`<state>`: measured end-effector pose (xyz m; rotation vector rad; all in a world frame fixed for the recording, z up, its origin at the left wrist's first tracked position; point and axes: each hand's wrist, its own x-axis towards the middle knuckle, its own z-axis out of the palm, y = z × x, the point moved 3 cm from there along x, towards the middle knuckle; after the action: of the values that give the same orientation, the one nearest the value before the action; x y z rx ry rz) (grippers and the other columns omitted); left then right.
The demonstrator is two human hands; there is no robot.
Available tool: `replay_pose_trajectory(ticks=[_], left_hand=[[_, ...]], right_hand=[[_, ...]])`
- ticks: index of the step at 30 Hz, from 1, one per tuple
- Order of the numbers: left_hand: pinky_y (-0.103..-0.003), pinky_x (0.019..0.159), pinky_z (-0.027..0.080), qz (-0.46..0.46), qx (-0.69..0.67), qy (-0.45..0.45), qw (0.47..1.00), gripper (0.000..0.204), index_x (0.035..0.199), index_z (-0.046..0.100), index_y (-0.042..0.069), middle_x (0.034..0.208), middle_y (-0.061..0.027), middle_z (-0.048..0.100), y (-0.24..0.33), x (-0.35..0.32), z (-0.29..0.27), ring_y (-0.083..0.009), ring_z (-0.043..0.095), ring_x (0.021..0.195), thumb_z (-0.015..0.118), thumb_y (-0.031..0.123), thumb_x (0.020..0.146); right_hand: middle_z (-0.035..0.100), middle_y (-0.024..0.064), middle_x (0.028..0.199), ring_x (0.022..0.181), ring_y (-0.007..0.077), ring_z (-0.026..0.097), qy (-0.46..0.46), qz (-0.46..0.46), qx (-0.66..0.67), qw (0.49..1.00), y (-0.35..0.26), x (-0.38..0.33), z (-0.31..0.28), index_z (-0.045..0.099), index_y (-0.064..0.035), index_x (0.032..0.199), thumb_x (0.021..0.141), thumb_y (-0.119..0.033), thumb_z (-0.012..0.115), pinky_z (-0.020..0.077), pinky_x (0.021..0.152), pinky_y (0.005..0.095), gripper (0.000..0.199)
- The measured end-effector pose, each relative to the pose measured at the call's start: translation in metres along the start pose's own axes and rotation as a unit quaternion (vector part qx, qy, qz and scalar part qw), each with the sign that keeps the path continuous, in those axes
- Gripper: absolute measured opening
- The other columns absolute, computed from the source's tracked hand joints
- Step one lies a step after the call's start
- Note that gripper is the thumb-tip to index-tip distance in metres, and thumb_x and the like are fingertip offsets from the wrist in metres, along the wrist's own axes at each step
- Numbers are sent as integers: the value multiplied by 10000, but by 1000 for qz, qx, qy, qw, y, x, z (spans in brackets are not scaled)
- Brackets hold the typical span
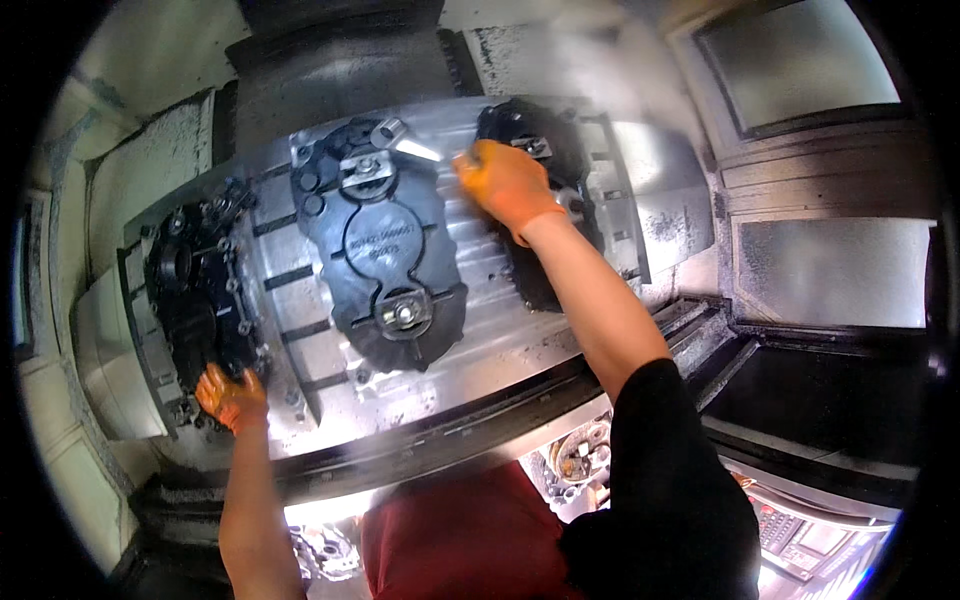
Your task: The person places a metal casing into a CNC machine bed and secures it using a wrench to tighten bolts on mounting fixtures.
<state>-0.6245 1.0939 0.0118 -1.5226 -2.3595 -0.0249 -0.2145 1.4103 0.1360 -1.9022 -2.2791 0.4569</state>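
Observation:
My right hand (505, 185), in an orange glove, is closed round the end of a shiny wrench (418, 150). The wrench's ring-shaped head points left, over the upper edge of the middle dark metal cover (385, 240). Two clamps with nuts, an upper clamp (367, 172) and a lower clamp (405, 312), press on that cover. My left hand (235, 400), also gloved in orange, rests with fingers apart on the lower end of the left black casting (200, 310). Partly hidden behind my right hand and forearm is the right black casting (530, 270).
The castings lie on a slotted metal fixture plate (290, 270) inside a machine enclosure. A dark rail (440, 420) runs along its near edge. Windowed panels (830, 270) stand at the right. Metal parts (580, 460) and a control panel (810, 540) show below.

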Motion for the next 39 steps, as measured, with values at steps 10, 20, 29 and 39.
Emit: replay_pose_trajectory(ticks=[10,20,29,39], left_hand=[[-511,1055,341,-30,32,-41,998,631,1249,549,-90,1220,-302,567,-17,-11,19,-445,508,1147,625,361,814],[-508,1060,333,-3,42,-18,999,644,1268,538,-79,1230,-286,563,-16,-14,22,-432,505,1154,638,365,812],[-497,949,353,-50,-34,-150,987,666,1197,530,-16,1062,-197,536,-6,12,-4,-373,510,1021,726,378,696],[-472,926,357,-81,-115,-76,987,519,1063,564,33,961,-153,559,-5,12,-21,-340,514,953,704,356,681]], right_hand=[[653,249,1051,1016,429,600,17,156,-77,985,188,-49,-15,668,-39,1047,976,-492,418,461,889,479,523],[665,234,1050,968,407,631,-35,129,-120,984,203,-30,20,651,-34,1085,980,-405,398,477,865,473,461],[660,297,990,955,455,624,-7,40,-97,994,218,-29,2,674,19,1053,928,-450,504,476,818,485,515],[658,260,977,858,410,649,-103,-85,157,978,-119,-45,31,610,27,1066,942,-318,541,498,727,473,372]])
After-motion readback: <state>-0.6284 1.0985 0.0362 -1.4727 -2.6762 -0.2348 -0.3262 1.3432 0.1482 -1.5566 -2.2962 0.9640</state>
